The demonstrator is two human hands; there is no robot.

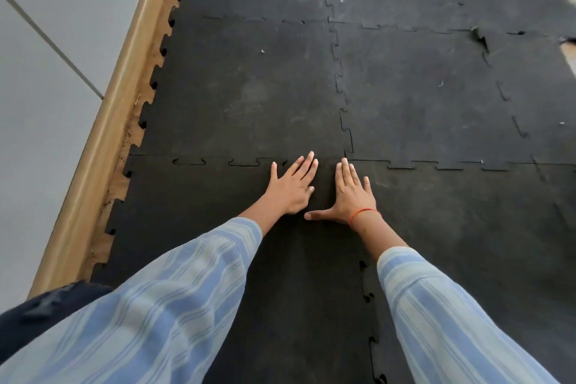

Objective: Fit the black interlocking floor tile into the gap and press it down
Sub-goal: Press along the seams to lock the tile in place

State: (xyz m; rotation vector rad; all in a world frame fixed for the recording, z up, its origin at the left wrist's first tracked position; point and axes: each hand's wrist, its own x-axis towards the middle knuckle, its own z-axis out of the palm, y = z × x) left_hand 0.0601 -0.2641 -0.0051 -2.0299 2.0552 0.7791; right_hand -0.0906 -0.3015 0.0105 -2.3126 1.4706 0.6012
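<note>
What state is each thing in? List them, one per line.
black tile: laid in the gap, far seam partly unseated.
left hand: flat, palm down on tile.
right hand: flat, palm down on tile.
far right tile: corner lifted.

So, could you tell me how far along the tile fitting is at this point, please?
Done: the black tile already lies in the gap, level with its neighbours. In hand: the left hand and right hand lie flat on it near the far seam. Left: that seam's tabs to the left of the hands show dark gaps, as does the right-hand seam, so both likely need pressing.
</note>
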